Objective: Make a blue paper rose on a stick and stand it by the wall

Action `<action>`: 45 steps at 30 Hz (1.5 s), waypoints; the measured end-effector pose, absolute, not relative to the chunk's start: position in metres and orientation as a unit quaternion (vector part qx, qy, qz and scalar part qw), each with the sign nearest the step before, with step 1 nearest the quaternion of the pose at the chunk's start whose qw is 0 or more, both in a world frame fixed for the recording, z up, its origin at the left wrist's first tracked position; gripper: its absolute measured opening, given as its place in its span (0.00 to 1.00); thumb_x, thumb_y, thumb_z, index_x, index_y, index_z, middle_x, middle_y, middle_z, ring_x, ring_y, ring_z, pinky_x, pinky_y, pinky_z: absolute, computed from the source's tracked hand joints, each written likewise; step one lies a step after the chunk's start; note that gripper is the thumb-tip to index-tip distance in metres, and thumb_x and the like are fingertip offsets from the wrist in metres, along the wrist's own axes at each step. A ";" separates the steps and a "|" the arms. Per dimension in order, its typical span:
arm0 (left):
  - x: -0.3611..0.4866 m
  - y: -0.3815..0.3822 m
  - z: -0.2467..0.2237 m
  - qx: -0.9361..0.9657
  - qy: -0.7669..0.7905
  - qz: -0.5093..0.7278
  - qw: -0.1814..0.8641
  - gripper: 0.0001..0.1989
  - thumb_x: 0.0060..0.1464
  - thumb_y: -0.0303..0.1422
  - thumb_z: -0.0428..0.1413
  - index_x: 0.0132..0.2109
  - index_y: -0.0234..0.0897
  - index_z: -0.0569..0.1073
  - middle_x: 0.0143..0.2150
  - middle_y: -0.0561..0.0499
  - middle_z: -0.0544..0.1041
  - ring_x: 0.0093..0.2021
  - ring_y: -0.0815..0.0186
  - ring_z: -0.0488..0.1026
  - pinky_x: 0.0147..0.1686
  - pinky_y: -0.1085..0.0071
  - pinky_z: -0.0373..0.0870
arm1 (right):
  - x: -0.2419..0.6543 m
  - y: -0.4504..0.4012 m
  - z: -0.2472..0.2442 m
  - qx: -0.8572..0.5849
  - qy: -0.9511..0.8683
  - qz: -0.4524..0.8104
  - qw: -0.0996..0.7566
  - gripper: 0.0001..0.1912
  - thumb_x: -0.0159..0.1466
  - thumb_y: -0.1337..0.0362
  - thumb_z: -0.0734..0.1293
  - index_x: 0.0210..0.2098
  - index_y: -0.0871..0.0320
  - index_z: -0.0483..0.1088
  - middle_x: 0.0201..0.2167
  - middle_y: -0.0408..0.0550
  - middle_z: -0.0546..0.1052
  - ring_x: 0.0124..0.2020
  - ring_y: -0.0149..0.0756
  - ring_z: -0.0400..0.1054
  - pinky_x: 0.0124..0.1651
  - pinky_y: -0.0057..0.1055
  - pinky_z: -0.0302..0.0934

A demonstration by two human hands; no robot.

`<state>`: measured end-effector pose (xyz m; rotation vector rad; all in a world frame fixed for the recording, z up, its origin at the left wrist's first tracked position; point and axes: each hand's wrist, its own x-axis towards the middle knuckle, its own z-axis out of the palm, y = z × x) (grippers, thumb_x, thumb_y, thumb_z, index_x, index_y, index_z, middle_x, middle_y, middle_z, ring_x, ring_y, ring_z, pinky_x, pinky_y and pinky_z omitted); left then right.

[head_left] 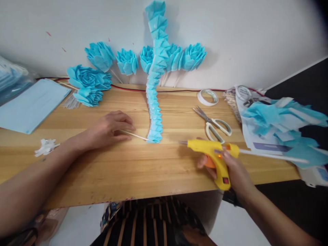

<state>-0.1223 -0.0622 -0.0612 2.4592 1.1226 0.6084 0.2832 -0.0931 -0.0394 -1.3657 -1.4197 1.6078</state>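
Note:
My left hand point(114, 128) rests on the table with its fingers closed round a thin pale stick point(135, 135). The stick's far end meets the lower end of a long strip of folded blue pieces point(155, 82), which runs up the table and against the wall. In my right hand point(232, 165) is a yellow hot glue gun point(208, 147), its nozzle pointing left toward the strip's lower end but apart from it. An orange light glows on the gun, and a white glue stick point(274, 156) sticks out of its back.
Several blue flowers point(127, 61) on sticks lean on the wall. Scissors point(214, 124) and a tape roll point(207, 97) lie beyond the glue gun. Blue scraps point(284, 118) are at the right; blue sheets point(34, 102) and white strips point(46, 147) are at the left.

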 end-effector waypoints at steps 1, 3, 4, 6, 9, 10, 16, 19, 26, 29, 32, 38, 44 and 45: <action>-0.122 -0.062 -0.062 0.873 0.398 0.216 0.183 0.12 0.64 0.41 0.57 0.47 0.40 0.80 0.48 0.44 0.79 0.49 0.59 0.73 0.51 0.65 0.66 | 0.293 -0.103 -0.039 -0.518 -0.523 0.605 0.303 0.23 0.63 0.37 0.61 0.33 0.47 0.76 0.24 0.49 0.78 0.13 0.35 0.57 0.14 0.36 0.50; -0.122 -0.060 -0.063 0.872 0.397 0.222 0.179 0.13 0.63 0.41 0.57 0.47 0.40 0.81 0.47 0.44 0.79 0.48 0.59 0.74 0.50 0.66 0.66 | 0.307 -0.113 -0.038 -0.545 -0.500 0.571 0.356 0.22 0.63 0.37 0.60 0.30 0.44 0.74 0.22 0.49 0.76 0.18 0.41 0.64 0.19 0.40 0.61; -0.121 -0.059 -0.064 0.871 0.398 0.228 0.176 0.13 0.63 0.41 0.57 0.47 0.40 0.81 0.46 0.44 0.79 0.47 0.59 0.74 0.49 0.67 0.67 | 0.309 -0.112 -0.038 -0.559 -0.479 0.539 0.410 0.21 0.65 0.38 0.59 0.29 0.44 0.72 0.23 0.49 0.76 0.23 0.44 0.70 0.25 0.43 0.68; -0.121 -0.058 -0.066 0.870 0.398 0.237 0.168 0.13 0.63 0.42 0.58 0.46 0.39 0.81 0.45 0.44 0.79 0.46 0.60 0.74 0.47 0.68 0.67 | 0.304 -0.099 -0.036 -0.555 -0.442 0.487 0.510 0.16 0.68 0.44 0.58 0.33 0.45 0.69 0.27 0.46 0.76 0.33 0.47 0.75 0.42 0.49 0.73; -0.122 -0.056 -0.067 0.870 0.394 0.246 0.165 0.13 0.62 0.42 0.58 0.46 0.39 0.81 0.44 0.44 0.79 0.45 0.60 0.74 0.46 0.68 0.68 | 0.281 -0.064 -0.034 -0.495 -0.387 0.508 0.589 0.14 0.69 0.48 0.59 0.35 0.48 0.68 0.31 0.44 0.77 0.41 0.42 0.76 0.55 0.49 0.70; -0.123 -0.056 -0.068 0.869 0.394 0.249 0.165 0.13 0.62 0.42 0.58 0.46 0.40 0.81 0.44 0.44 0.79 0.45 0.60 0.75 0.46 0.68 0.68 | 0.272 -0.051 -0.034 -0.481 -0.391 0.512 0.595 0.17 0.68 0.46 0.58 0.35 0.50 0.68 0.33 0.45 0.77 0.43 0.42 0.76 0.57 0.48 0.69; -0.128 -0.059 -0.069 0.861 0.411 0.250 0.166 0.13 0.62 0.43 0.58 0.46 0.41 0.81 0.46 0.43 0.80 0.45 0.59 0.76 0.47 0.66 0.70 | 0.247 0.004 -0.056 -0.472 -0.462 0.504 0.556 0.28 0.65 0.36 0.57 0.40 0.53 0.71 0.33 0.46 0.79 0.44 0.41 0.77 0.55 0.43 0.70; -0.127 -0.058 -0.068 0.861 0.413 0.247 0.163 0.14 0.62 0.44 0.57 0.46 0.40 0.81 0.46 0.43 0.80 0.46 0.59 0.75 0.47 0.66 0.70 | 0.266 0.015 -0.066 -0.485 -0.514 0.463 0.536 0.29 0.63 0.34 0.57 0.39 0.52 0.71 0.32 0.47 0.80 0.42 0.42 0.77 0.50 0.43 0.72; -0.124 -0.057 -0.065 0.867 0.411 0.231 0.163 0.14 0.62 0.43 0.57 0.45 0.38 0.81 0.46 0.42 0.80 0.47 0.60 0.75 0.50 0.66 0.69 | 0.294 0.008 -0.052 -0.485 -0.490 0.456 0.563 0.17 0.62 0.45 0.66 0.33 0.52 0.71 0.25 0.44 0.79 0.36 0.43 0.78 0.47 0.41 0.72; -0.124 -0.058 -0.063 0.868 0.406 0.237 0.161 0.14 0.62 0.42 0.58 0.45 0.38 0.81 0.45 0.43 0.80 0.47 0.60 0.75 0.49 0.66 0.69 | 0.269 -0.004 -0.041 -0.434 -0.582 0.524 0.445 0.20 0.60 0.44 0.66 0.29 0.55 0.74 0.27 0.50 0.81 0.37 0.48 0.78 0.50 0.46 0.72; -0.124 -0.058 -0.062 0.871 0.394 0.243 0.162 0.13 0.62 0.41 0.59 0.46 0.38 0.81 0.46 0.43 0.80 0.48 0.61 0.75 0.50 0.67 0.69 | 0.239 -0.011 -0.040 -0.392 -0.607 0.579 0.377 0.23 0.59 0.40 0.67 0.32 0.55 0.76 0.29 0.51 0.81 0.37 0.48 0.78 0.44 0.45 0.73; -0.125 -0.057 -0.064 0.878 0.378 0.250 0.155 0.12 0.63 0.40 0.59 0.46 0.38 0.81 0.46 0.42 0.79 0.47 0.61 0.75 0.48 0.67 0.69 | 0.222 -0.013 -0.057 -0.350 -0.619 0.626 0.320 0.23 0.62 0.44 0.68 0.46 0.55 0.77 0.29 0.46 0.80 0.37 0.44 0.77 0.46 0.41 0.72; -0.124 -0.057 -0.064 0.878 0.378 0.248 0.153 0.12 0.63 0.40 0.59 0.47 0.38 0.80 0.46 0.42 0.79 0.47 0.60 0.75 0.48 0.66 0.69 | 0.228 -0.008 -0.057 -0.352 -0.608 0.637 0.318 0.28 0.61 0.43 0.68 0.50 0.58 0.75 0.28 0.48 0.80 0.36 0.46 0.77 0.41 0.41 0.73; -0.124 -0.057 -0.063 0.879 0.379 0.244 0.153 0.12 0.63 0.40 0.59 0.47 0.38 0.80 0.46 0.42 0.79 0.47 0.60 0.75 0.48 0.66 0.69 | 0.228 -0.009 -0.055 -0.355 -0.602 0.635 0.329 0.28 0.61 0.43 0.68 0.49 0.58 0.75 0.27 0.48 0.80 0.35 0.45 0.77 0.38 0.40 0.73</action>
